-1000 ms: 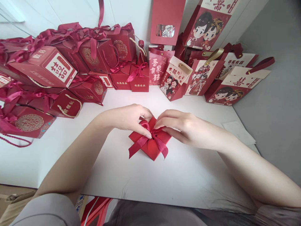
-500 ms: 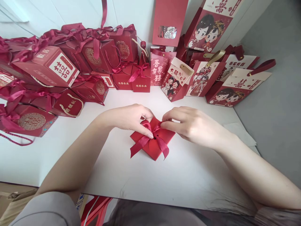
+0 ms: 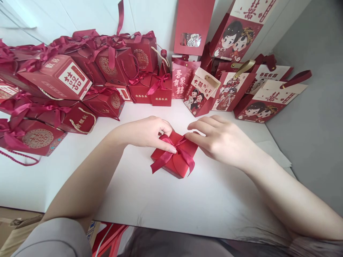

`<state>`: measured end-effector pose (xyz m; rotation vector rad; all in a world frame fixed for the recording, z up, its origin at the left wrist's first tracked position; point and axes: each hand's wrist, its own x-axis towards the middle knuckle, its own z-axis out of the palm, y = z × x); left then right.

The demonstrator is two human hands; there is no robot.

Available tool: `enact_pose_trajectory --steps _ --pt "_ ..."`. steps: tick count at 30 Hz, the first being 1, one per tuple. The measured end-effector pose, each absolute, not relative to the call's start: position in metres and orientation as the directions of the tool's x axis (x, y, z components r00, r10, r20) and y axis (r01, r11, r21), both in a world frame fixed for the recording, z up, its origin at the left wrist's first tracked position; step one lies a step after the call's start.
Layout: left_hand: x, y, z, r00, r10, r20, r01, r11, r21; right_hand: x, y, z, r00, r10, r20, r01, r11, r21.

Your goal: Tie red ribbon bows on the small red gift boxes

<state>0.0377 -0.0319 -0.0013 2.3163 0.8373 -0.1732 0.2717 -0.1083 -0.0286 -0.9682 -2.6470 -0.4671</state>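
Observation:
A small red gift box (image 3: 179,165) with a red satin ribbon bow (image 3: 171,150) lies on the white table (image 3: 187,200) in front of me. My left hand (image 3: 146,132) rests on the box's left side, its fingers curled and a fingertip pressing the ribbon near the knot. At the box's right top corner my right hand (image 3: 219,141) pinches the ribbon's right loop between thumb and forefinger. Two ribbon tails hang down over the box's front.
Many red ribboned gift boxes (image 3: 64,76) are piled at the left and back. Red paper gift bags (image 3: 265,96) with cartoon couples stand at the back right against the wall. White sheets (image 3: 276,151) lie at the right edge; grey floor (image 3: 316,125) beyond.
The box has tipped up and shifted slightly away from me. My right hand has drawn back to the right along the ribbon loop; my left hand stayed on the knot.

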Motion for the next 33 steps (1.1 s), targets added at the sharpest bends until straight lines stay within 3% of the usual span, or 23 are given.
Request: enact_pose_trajectory --steps 5,11,16,21,23,26,29,33 --pt "0.033 -0.03 0.002 0.727 0.594 -0.343 0.667 -0.495 0.557 0.274 -0.106 -0.027 -0.73 0.587 0.349 0.674 0.703 0.228" --pt "0.034 -0.028 -0.007 0.703 0.623 -0.342 0.681 -0.452 0.577 0.275 -0.106 -0.031 -0.681 0.591 0.432 0.689 0.718 0.104" --pt "0.036 -0.028 -0.013 0.72 0.626 -0.3 0.656 -0.473 0.587 0.272 -0.108 -0.033 -0.684 0.613 0.395 0.659 0.752 -0.025" --pt "0.038 -0.03 -0.014 0.709 0.643 -0.288 0.658 -0.457 0.599 0.263 -0.11 -0.04 -0.692 0.635 0.344 0.696 0.713 0.085" --pt "0.039 -0.031 -0.014 0.698 0.648 -0.305 0.673 -0.447 0.589 0.26 -0.112 -0.042 -0.684 0.651 0.329 0.703 0.708 0.061" --pt "0.038 -0.031 -0.013 0.68 0.649 -0.34 0.688 -0.405 0.602 0.261 -0.112 -0.043 -0.706 0.64 0.303 0.65 0.756 -0.085" --pt "0.038 -0.03 -0.013 0.706 0.617 -0.346 0.657 -0.391 0.645 0.264 -0.109 -0.043 -0.701 0.636 0.323 0.51 0.763 -0.396" --pt "0.039 -0.029 -0.013 0.739 0.602 -0.304 0.622 -0.434 0.652 0.265 -0.102 -0.047 -0.577 0.768 0.278 0.221 0.475 -0.852"
